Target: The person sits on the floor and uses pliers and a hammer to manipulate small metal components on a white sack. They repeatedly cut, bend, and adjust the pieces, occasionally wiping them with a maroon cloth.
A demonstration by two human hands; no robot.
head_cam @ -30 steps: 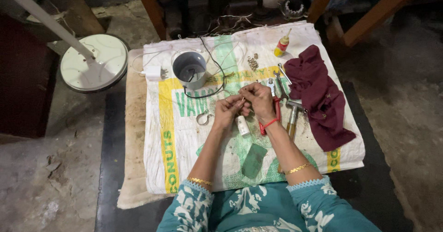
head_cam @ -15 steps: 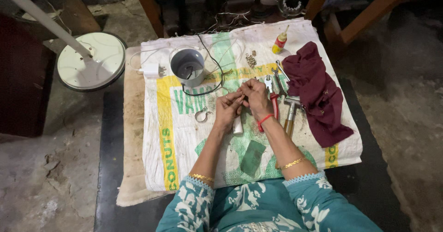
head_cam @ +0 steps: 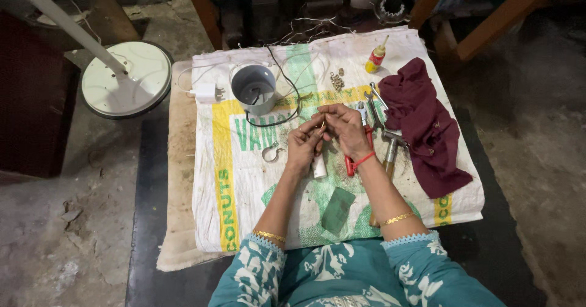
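Observation:
My left hand (head_cam: 303, 146) and my right hand (head_cam: 345, 128) meet above a white printed sack (head_cam: 244, 179) spread on the floor. Together their fingertips pinch a small thin pale piece (head_cam: 323, 125); its exact kind is too small to tell. A small white tube (head_cam: 319, 166) lies on the sack just under my left hand. Red-handled pliers (head_cam: 353, 160) lie beneath my right wrist. A grey round cup (head_cam: 254, 88) with a black wire (head_cam: 287, 102) looping around it stands beyond my hands.
A maroon cloth (head_cam: 427, 130) lies at the right, a hammer (head_cam: 389, 151) and metal pliers (head_cam: 373, 107) beside it. A yellow glue bottle (head_cam: 376, 57), small metal bits (head_cam: 336, 80), a white plug (head_cam: 206, 92), a metal ring (head_cam: 272, 153) and a dark green card (head_cam: 337, 210) lie about. A white round stand base (head_cam: 127, 80) sits at the left.
My hands stay together on the small piece with only slight finger movement. The camera view has shifted a little.

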